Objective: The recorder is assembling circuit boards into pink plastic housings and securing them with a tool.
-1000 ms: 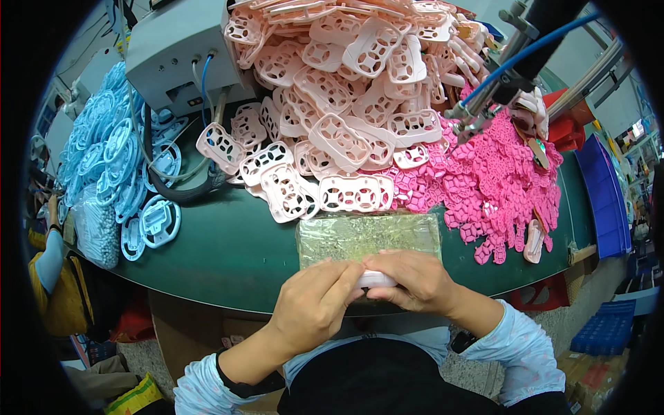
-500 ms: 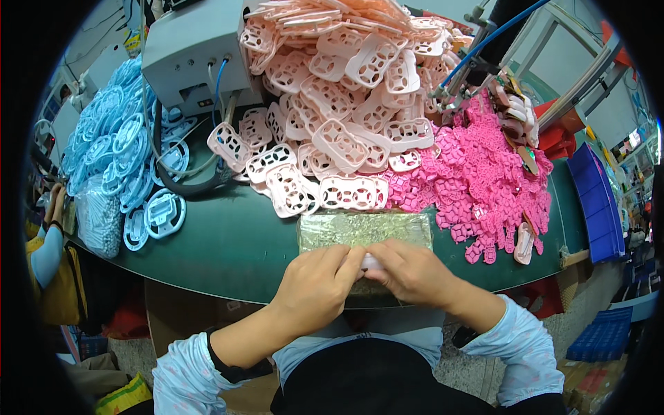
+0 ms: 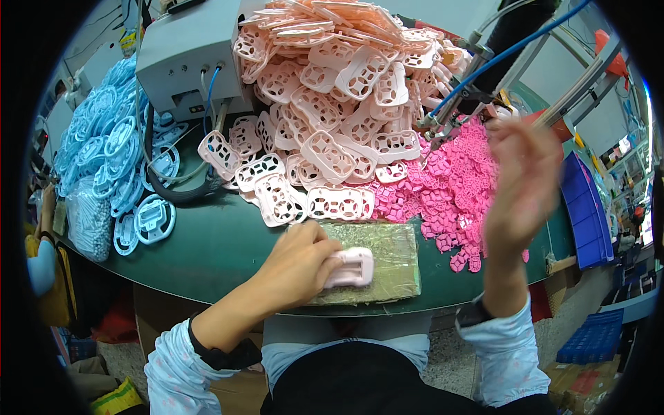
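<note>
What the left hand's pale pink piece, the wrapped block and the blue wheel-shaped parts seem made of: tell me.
Pale pink piece: probably molded plastic, satin; smooth, rounded edges.
Wrapped block: glossy clear film or tape outside, wrinkled highlights show; core unclear.
Blue wheel-shaped parts: likely rigid plastic, slightly shiny; even color, molded cutouts.

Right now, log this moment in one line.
left hand: gripping pale-pink plastic shell | below: film-wrapped block | right hand: raised, blurred
</note>
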A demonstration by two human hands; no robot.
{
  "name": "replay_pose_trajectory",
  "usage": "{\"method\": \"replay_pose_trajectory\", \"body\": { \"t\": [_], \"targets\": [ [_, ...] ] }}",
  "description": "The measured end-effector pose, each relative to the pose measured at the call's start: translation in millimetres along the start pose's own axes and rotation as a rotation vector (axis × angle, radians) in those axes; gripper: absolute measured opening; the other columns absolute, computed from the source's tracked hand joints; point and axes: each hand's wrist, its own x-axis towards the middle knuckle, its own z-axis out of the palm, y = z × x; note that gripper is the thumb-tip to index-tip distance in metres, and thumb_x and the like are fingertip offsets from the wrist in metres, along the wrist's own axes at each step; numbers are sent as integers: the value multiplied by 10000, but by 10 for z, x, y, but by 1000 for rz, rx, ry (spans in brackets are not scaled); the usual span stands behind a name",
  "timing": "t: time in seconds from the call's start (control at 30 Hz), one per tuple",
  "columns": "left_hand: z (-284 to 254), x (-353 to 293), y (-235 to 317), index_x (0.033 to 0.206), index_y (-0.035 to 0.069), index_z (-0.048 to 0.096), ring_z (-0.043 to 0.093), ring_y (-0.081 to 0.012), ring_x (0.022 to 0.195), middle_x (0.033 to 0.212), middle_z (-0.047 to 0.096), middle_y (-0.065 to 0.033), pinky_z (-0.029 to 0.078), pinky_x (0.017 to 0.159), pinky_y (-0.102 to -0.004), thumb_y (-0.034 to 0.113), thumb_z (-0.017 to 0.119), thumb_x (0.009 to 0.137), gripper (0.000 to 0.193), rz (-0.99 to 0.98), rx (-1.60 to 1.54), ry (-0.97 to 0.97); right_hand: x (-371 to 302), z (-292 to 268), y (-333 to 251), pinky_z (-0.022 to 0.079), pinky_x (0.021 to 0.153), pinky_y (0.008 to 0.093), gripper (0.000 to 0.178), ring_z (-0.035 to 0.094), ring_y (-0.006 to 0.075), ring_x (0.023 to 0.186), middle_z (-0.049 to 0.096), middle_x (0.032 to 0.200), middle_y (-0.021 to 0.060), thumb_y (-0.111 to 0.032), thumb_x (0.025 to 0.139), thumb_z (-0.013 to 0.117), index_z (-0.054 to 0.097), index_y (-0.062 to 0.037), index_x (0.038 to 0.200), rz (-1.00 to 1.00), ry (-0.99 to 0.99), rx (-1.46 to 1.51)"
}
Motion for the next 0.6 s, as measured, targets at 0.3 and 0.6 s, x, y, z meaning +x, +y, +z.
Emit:
{"method": "replay_pose_trajectory", "body": {
  "t": [0.3, 0.6],
  "targets": [
    [292, -115, 238, 1085, 20, 611, 534, -308, 994, 1062, 565, -117, 417, 865, -404, 122, 763, 703, 423, 74, -214, 447, 898, -147, 378, 508, 819, 330, 672, 627, 219, 981, 600, 1051, 158, -337, 912, 558, 292, 58, 1386, 544, -557, 713],
    [367, -28, 372, 1018, 70, 683, 498, -237, 898, 906, 564, -48, 352, 833, -377, 158, 793, 670, 375, -57, -215, 674, 939, 15, -339, 469, 646, 344, 412, 550, 183, 663, 507, 797, 85, -121, 989, 319, 310, 5, 1381, 363, -760, 1300]
  ]
}}
